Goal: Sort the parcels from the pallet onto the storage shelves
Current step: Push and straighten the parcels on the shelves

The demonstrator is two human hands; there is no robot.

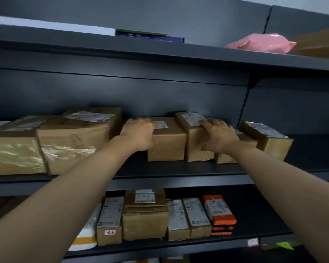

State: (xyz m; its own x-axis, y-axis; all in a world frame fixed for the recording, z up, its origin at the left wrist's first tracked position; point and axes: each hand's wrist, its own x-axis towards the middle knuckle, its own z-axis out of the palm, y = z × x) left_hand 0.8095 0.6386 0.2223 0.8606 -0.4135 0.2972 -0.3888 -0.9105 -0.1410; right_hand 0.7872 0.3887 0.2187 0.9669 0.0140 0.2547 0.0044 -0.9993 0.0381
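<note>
Both arms reached out, nearly straight, to the middle shelf, where a row of brown parcels stood. The left hand cupped the top left corner of the centre box, fingers curled over its upper edge, though blur hid their tips. The right hand gripped the narrow box just beside it, fingers laid across the top near the label and thumb down the front face. The two boxes stood side by side, apparently touching, with the narrow one turned slightly askew. A low box sat against its right side, partly hidden by the wrist, and an end box stood tilted beyond that. To the left, a gap separated the centre box from a big box.

The step appeared to be seating these two parcels in the row. It would go best if both were slid back together, flat on the shelf, keeping the labels facing up. The narrow box looked to need a small turn to square it with its neighbour. Pressure from the right hand should stay gentle, because a hard shove could push the low box out of line.

The pallet was out of view. More parcels filled the lower shelf, and a pink bag lay on the shelf above.
</note>
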